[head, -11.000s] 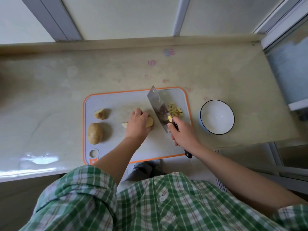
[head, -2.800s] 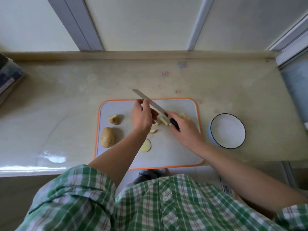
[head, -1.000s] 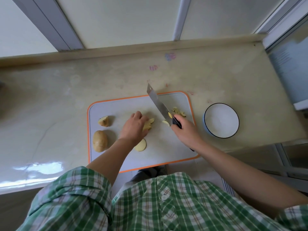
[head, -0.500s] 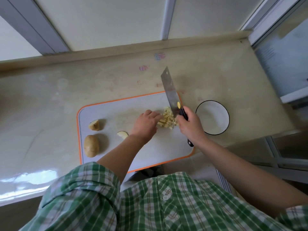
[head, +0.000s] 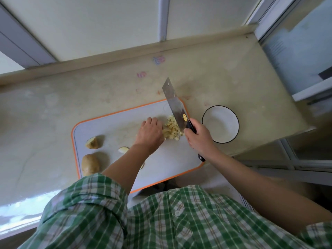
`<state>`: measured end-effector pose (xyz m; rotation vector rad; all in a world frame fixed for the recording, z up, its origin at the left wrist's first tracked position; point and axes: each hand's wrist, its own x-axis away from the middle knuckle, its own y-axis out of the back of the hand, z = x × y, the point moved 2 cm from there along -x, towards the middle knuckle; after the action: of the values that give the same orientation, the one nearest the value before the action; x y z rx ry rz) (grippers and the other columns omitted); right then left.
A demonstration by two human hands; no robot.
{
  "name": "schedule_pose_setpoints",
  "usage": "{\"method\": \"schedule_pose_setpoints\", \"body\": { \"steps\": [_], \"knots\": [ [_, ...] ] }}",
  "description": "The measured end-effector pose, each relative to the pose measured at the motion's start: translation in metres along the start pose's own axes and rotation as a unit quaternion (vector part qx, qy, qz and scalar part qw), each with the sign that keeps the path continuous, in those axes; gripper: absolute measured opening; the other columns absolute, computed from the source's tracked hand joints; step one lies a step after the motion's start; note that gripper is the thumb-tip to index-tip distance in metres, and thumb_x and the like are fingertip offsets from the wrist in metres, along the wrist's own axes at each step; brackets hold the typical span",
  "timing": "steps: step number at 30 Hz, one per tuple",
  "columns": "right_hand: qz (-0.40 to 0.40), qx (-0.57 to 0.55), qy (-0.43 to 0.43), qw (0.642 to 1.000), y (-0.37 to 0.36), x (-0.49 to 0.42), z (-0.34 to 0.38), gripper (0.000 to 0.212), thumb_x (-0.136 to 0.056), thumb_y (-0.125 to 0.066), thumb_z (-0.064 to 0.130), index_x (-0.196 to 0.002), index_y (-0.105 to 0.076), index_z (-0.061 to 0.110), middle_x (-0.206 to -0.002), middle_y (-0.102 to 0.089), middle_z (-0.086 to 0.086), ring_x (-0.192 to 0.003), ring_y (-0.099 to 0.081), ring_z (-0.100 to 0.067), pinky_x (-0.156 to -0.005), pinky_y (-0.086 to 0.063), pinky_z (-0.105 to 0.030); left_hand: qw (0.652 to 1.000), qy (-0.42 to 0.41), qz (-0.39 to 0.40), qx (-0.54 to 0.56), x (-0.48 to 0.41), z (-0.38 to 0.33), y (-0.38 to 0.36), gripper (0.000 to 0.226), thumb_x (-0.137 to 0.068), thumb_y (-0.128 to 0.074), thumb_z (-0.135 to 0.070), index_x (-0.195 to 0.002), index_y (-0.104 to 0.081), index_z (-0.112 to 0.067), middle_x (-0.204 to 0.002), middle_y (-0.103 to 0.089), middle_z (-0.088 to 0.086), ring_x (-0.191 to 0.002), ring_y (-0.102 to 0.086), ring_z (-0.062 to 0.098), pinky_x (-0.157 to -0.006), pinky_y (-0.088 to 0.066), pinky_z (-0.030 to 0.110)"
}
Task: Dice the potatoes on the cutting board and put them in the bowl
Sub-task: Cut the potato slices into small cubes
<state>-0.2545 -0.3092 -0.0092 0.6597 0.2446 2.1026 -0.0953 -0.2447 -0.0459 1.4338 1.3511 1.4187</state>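
Observation:
A grey cutting board with an orange rim (head: pixel 111 126) lies on the counter. My right hand (head: pixel 199 138) grips the black handle of a cleaver (head: pixel 175 105), whose blade stands against the right side of a pile of diced potato (head: pixel 172 128). My left hand (head: pixel 150 133) presses against the pile's left side with its fingers bent over it. A whole potato (head: pixel 90 164), a potato chunk (head: pixel 92 142) and a small wedge (head: pixel 123 149) lie on the board's left part. The white bowl (head: pixel 220 124) stands empty to the right of the board.
The beige counter (head: pixel 53 112) ends at a raised back ledge under a window, and its right edge drops off just past the bowl. The board's near edge overhangs the counter front. My green plaid shirt fills the bottom of the view.
The diced pieces, scattered a second ago, now sit gathered in one pile between my left hand and the cleaver blade near the board's right end. A potato slice is now mostly hidden under my left forearm.

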Motion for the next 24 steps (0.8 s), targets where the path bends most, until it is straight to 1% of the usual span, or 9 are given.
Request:
{"method": "schedule_pose_setpoints", "body": {
  "steps": [5,8,11,13,16,18,20,22,24],
  "knots": [
    [0.026,0.008,0.008,1.000,-0.007,-0.005,0.004,0.009,-0.081,-0.045,0.020,-0.076,-0.038,0.016,-0.062,-0.035,-0.004,-0.054,-0.030,-0.019,-0.056,-0.028,-0.037,0.995,0.054,-0.074,0.050,0.006,0.037,0.018,0.028,-0.085,-0.059,-0.026,-0.105,-0.058,-0.005,-0.103,-0.056,0.015,-0.100,-0.050,0.035,-0.082,-0.038,0.041],
    [0.062,0.029,0.007,0.998,-0.020,-0.006,0.009,0.005,-0.080,-0.045,0.024,-0.075,-0.043,0.023,-0.061,-0.039,-0.002,-0.053,-0.033,-0.017,-0.055,-0.030,-0.035,0.992,0.115,-0.028,0.040,0.017,0.061,0.018,0.031,-0.088,-0.057,-0.029,-0.112,-0.057,-0.009,-0.111,-0.055,0.013,-0.108,-0.047,0.032,-0.087,-0.037,0.039],
    [0.091,0.066,0.022,0.993,-0.033,-0.004,0.013,0.008,-0.085,-0.048,0.014,-0.079,-0.048,0.018,-0.062,-0.045,-0.005,-0.054,-0.039,-0.018,-0.056,-0.033,-0.034,0.992,0.112,0.022,0.048,0.031,0.069,0.011,0.034,-0.090,-0.056,-0.030,-0.119,-0.055,-0.012,-0.117,-0.051,0.010,-0.111,-0.044,0.029,-0.089,-0.039,0.037],
    [0.101,0.093,0.038,0.990,-0.039,0.000,0.014,0.005,-0.089,-0.049,0.008,-0.089,-0.053,0.005,-0.065,-0.048,-0.011,-0.057,-0.042,-0.020,-0.057,-0.032,-0.033,0.992,0.103,0.004,0.072,0.040,0.068,0.009,0.034,-0.090,-0.056,-0.028,-0.120,-0.057,-0.013,-0.117,-0.051,0.011,-0.110,-0.046,0.031,-0.087,-0.040,0.038],
    [0.099,0.128,0.051,0.986,-0.047,0.005,0.010,0.006,-0.091,-0.049,0.009,-0.092,-0.052,0.005,-0.065,-0.048,-0.005,-0.059,-0.045,-0.023,-0.056,-0.029,-0.033,0.985,0.122,-0.043,0.113,0.053,0.068,0.009,0.035,-0.090,-0.059,-0.027,-0.121,-0.058,-0.010,-0.113,-0.052,0.015,-0.104,-0.050,0.034,-0.080,-0.044,0.041],
    [0.095,0.142,0.054,0.984,-0.052,0.009,0.006,0.006,-0.091,-0.048,0.010,-0.095,-0.052,0.008,-0.068,-0.050,-0.004,-0.061,-0.048,-0.024,-0.056,-0.029,-0.033,0.968,0.188,-0.072,0.150,0.063,0.070,0.008,0.035,-0.090,-0.059,-0.025,-0.119,-0.057,-0.007,-0.111,-0.052,0.016,-0.098,-0.054,0.035,-0.077,-0.046,0.041],
    [0.101,0.150,0.046,0.982,-0.059,0.014,0.002,0.014,-0.093,-0.048,0.014,-0.105,-0.053,0.011,-0.071,-0.052,0.001,-0.062,-0.050,-0.019,-0.055,-0.031,-0.032,0.941,0.264,-0.080,0.194,0.073,0.070,0.004,0.029,-0.090,-0.055,-0.020,-0.114,-0.058,-0.006,-0.108,-0.054,0.016,-0.095,-0.055,0.035,-0.077,-0.043,0.038],
    [0.117,0.152,0.053,0.980,-0.066,0.020,0.002,0.013,-0.094,-0.047,0.014,-0.107,-0.051,0.013,-0.069,-0.047,0.006,-0.059,-0.045,-0.011,-0.052,-0.030,-0.027,0.919,0.305,-0.072,0.239,0.077,0.065,-0.001,0.025,-0.089,-0.053,-0.016,-0.111,-0.058,-0.006,-0.107,-0.056,0.015,-0.095,-0.056,0.034,-0.075,-0.038,0.032],
    [0.128,0.156,0.070,0.977,-0.072,0.025,0.004,0.010,-0.094,-0.047,0.012,-0.103,-0.050,0.009,-0.072,-0.049,0.000,-0.061,-0.046,-0.017,-0.055,-0.032,-0.032,0.897,0.329,-0.070,0.286,0.077,0.058,-0.003,0.026,-0.090,-0.052,-0.014,-0.115,-0.057,-0.006,-0.111,-0.057,0.014,-0.099,-0.056,0.032,-0.077,-0.036,0.030]
  ]
}}
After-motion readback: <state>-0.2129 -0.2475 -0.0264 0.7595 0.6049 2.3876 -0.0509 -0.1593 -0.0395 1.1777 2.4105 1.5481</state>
